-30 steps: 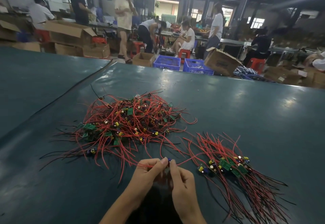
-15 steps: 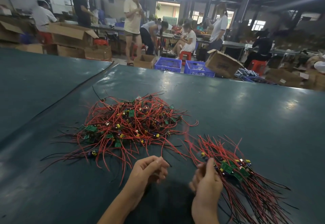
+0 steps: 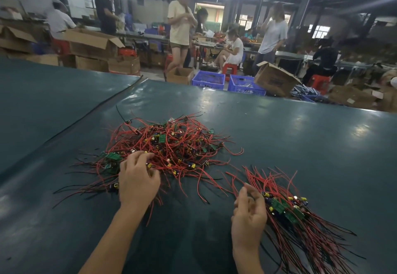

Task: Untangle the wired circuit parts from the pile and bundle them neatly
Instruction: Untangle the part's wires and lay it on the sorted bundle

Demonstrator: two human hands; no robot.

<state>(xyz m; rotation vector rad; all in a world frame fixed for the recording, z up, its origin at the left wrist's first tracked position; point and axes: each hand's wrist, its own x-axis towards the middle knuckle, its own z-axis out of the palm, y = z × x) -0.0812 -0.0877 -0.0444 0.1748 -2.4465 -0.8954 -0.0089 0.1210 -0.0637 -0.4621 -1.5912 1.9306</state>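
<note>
One long table (image 3: 300, 144) with a dark green cover carries two groups of wired circuit parts. The tangled pile (image 3: 171, 142) lies in the middle of it: many red and black wires crossed over each other, with small green boards and yellow-topped capacitors, too many to count. To the right of the pile and nearer to the person lies one sorted bundle (image 3: 305, 222), its boards together and its wires running the same way.

Behind the pile, beyond the table's far edge, at least six people stand or sit. Behind the pile to the left stands one large open cardboard box (image 3: 90, 43). Directly behind it is a smaller open box (image 3: 180, 75), and behind it to the right is one tilted box (image 3: 272, 78) with dark print too blurred to read. Between the last two boxes stand two blue crates (image 3: 208, 79); their contents are not clear. Two red stools (image 3: 229, 68) are behind the crates.

The left hand (image 3: 137, 179) lies on the near edge of the pile, fingers spread and bent down into the wires; whether it pinches a part cannot be told. The right hand (image 3: 249, 211), right of the pile, is at the bundle's left edge with its fingers loosely curled; a hold on a wire cannot be told.
</note>
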